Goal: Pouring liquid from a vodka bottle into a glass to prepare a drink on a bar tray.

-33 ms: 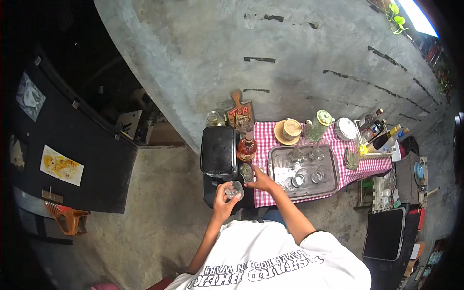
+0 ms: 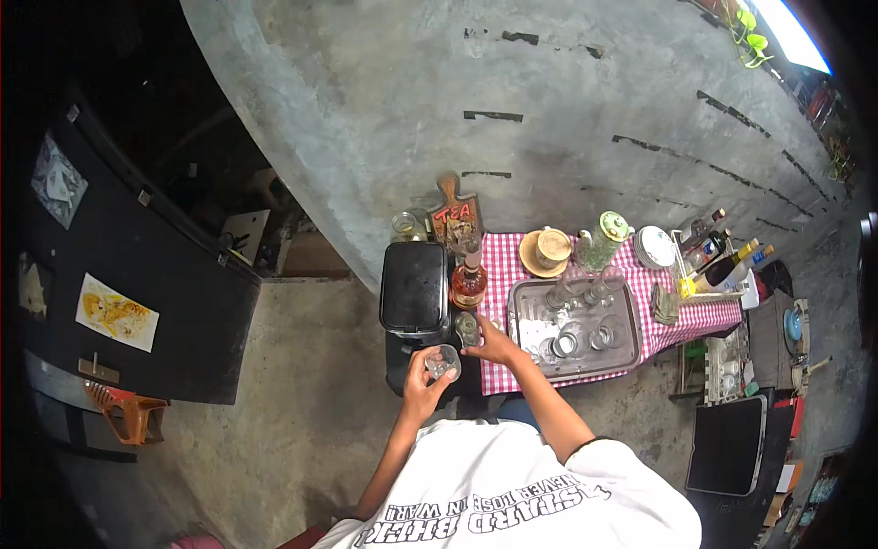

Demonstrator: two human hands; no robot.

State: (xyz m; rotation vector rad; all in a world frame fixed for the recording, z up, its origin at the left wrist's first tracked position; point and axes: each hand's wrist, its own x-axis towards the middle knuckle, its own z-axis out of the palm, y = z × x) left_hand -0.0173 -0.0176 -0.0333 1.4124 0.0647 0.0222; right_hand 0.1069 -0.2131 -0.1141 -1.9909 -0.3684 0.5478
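Observation:
My left hand (image 2: 424, 386) is closed around a clear cup (image 2: 444, 360), holding it in front of the black box-shaped appliance. Just right of it, my right hand (image 2: 494, 345) has its thumb and fingers on either side of a small glass (image 2: 466, 327). That glass stands beside the appliance, and what it contains is too small to make out. Behind it is a bottle (image 2: 468, 285) of amber liquid. The black appliance (image 2: 414, 288) stands to the left of the bottle.
A metal tray (image 2: 540, 371) with several upturned glasses rests on the red checked cloth (image 2: 498, 252). Behind it are a cup (image 2: 552, 245) on a saucer, a tall lidded glass jug (image 2: 604, 242) and stacked white dishes (image 2: 654, 245). Bottles (image 2: 722, 270) stand in a rack at right.

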